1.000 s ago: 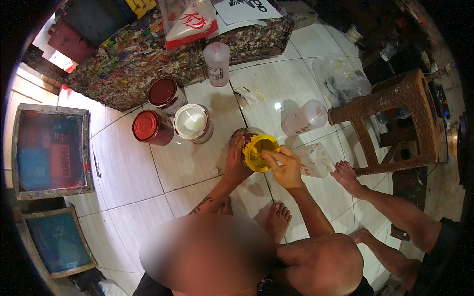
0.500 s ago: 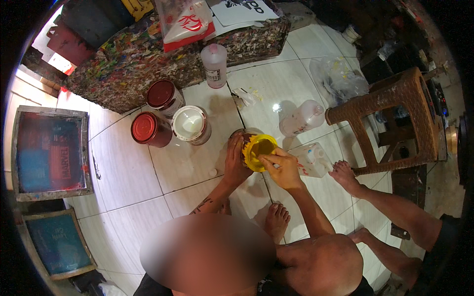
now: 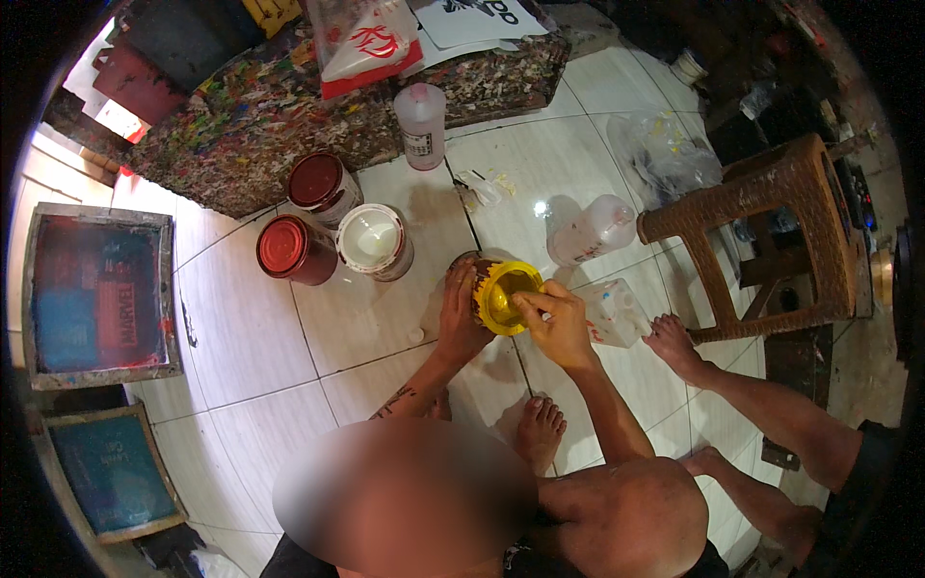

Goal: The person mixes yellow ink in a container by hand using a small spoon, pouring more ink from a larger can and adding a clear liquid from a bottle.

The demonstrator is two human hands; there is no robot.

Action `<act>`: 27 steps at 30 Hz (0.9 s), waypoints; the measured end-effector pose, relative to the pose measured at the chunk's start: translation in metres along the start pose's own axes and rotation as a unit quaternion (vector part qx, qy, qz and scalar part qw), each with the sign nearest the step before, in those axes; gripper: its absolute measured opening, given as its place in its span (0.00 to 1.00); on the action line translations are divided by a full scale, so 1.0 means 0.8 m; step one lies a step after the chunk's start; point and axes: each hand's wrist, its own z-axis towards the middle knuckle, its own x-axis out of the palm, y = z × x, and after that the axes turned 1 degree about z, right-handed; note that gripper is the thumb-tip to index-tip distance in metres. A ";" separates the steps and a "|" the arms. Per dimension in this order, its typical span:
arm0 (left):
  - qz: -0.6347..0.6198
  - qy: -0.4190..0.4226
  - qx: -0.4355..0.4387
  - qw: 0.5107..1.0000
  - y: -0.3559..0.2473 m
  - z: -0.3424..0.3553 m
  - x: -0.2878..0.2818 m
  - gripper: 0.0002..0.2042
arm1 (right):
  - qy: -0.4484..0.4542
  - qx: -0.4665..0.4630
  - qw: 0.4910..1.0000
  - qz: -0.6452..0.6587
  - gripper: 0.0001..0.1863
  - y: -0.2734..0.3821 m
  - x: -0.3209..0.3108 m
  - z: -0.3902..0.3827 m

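On the tiled floor, a paint can (image 3: 488,275) with a yellow-coated rim leans toward me, its mouth showing yellow paint inside. The fingers of my left hand (image 3: 462,310) wrap round its left side. My right hand (image 3: 562,328) is closed in a pinch at the can's right rim, round a thin stirring tool. A light handle end shows at the fingers; the tool's other end is in the yellow paint, so its exact kind cannot be made out. Left of the can stand an open tub of white paint (image 3: 401,258) and two red-lidded cans (image 3: 315,260) (image 3: 337,204).
A clear bottle (image 3: 588,231) and a whitish container (image 3: 617,313) lie to the right, near a brown stool (image 3: 819,241) and another person's foot (image 3: 672,345). Another bottle (image 3: 420,135) stands by the paint-speckled block (image 3: 279,144). Framed screens (image 3: 101,371) are at left.
My right hand has shifted slightly right and up at the can's rim, and the tool has moved within the yellow paint. My left hand stays on the can.
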 end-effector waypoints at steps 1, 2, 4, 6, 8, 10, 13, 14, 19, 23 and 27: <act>0.001 -0.005 0.002 1.000 0.000 0.000 0.001 0.49 | 0.039 0.000 0.999 0.006 0.09 -0.002 0.000 0.000; 0.002 -0.011 0.004 1.000 0.000 0.000 0.002 0.49 | 0.038 0.000 0.999 0.006 0.09 -0.002 -0.001 -0.001; 0.008 -0.005 0.005 1.000 0.001 -0.003 0.001 0.49 | -0.030 0.043 0.997 0.049 0.09 0.008 -0.002 0.001; 0.013 0.000 0.006 1.000 0.001 -0.004 0.001 0.49 | -0.019 0.039 0.999 0.003 0.09 0.005 -0.002 0.001; 0.002 -0.009 0.001 1.000 0.000 -0.002 0.001 0.49 | -0.007 0.035 0.998 -0.043 0.09 -0.003 0.000 -0.001; 0.005 0.022 -0.029 0.999 -0.003 0.001 -0.002 0.49 | 0.002 0.056 0.996 0.074 0.08 -0.011 0.006 -0.002; 0.024 0.026 -0.029 0.999 -0.012 0.009 -0.007 0.50 | -0.070 0.028 0.997 0.007 0.08 -0.001 0.000 0.000; 0.038 -0.002 0.001 0.999 -0.015 0.011 -0.008 0.51 | -0.070 0.027 0.997 0.007 0.08 -0.003 -0.001 0.001; 0.008 -0.002 -0.007 1.000 -0.010 0.004 -0.003 0.48 | -0.016 0.074 0.991 0.113 0.08 -0.008 0.005 0.001; 0.015 -0.007 -0.010 1.000 -0.005 0.001 -0.001 0.48 | -0.030 0.044 0.998 -0.032 0.08 0.007 -0.004 0.006; -0.007 0.004 -0.023 1.000 0.000 -0.002 0.004 0.48 | -0.014 0.047 0.997 0.055 0.08 -0.003 0.007 0.001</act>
